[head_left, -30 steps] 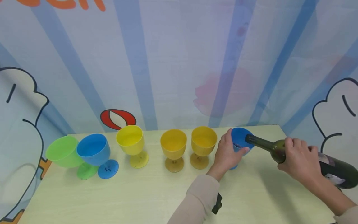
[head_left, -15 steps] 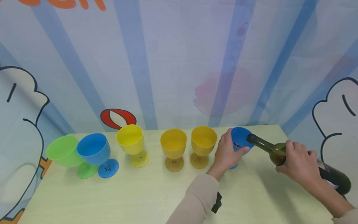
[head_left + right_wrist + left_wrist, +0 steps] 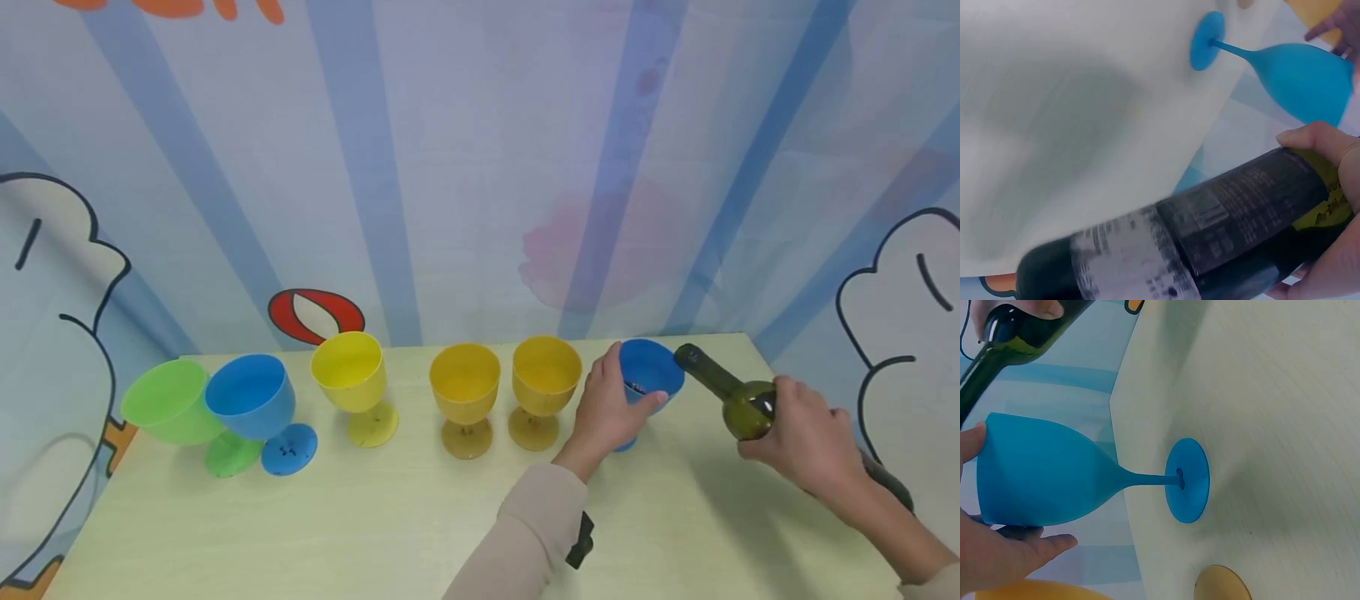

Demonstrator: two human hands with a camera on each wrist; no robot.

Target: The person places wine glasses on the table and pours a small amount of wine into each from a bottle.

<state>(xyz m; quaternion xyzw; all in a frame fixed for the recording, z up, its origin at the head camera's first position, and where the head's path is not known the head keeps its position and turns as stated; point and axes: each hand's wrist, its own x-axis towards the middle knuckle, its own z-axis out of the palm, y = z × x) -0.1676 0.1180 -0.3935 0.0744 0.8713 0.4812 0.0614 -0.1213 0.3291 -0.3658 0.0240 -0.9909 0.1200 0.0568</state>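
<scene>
At the right of the row stands a blue plastic goblet (image 3: 663, 377), its foot on the table and small dark bits inside the bowl. My left hand (image 3: 606, 412) holds it by the bowl, thumb on the near side and fingers round the left rim. In my right hand (image 3: 806, 442) is a dark green glass wine bottle (image 3: 748, 408), gripped near the shoulder. The bottle slants, mouth up and to the left, just beyond the goblet's right rim. Its worn label (image 3: 1241, 206) shows in the right wrist view.
Left of my left hand stand two amber goblets (image 3: 546, 375) (image 3: 465, 383), a bright yellow goblet (image 3: 348, 371), another blue goblet (image 3: 251, 400) and a green goblet (image 3: 168, 408). They line the back of the pale table (image 3: 360, 525). Behind rises a striped printed backdrop (image 3: 465, 167).
The bottle's mouth has moved right and up, out from over the blue goblet, and its base has swung down and left. My left hand and the goblet stay put.
</scene>
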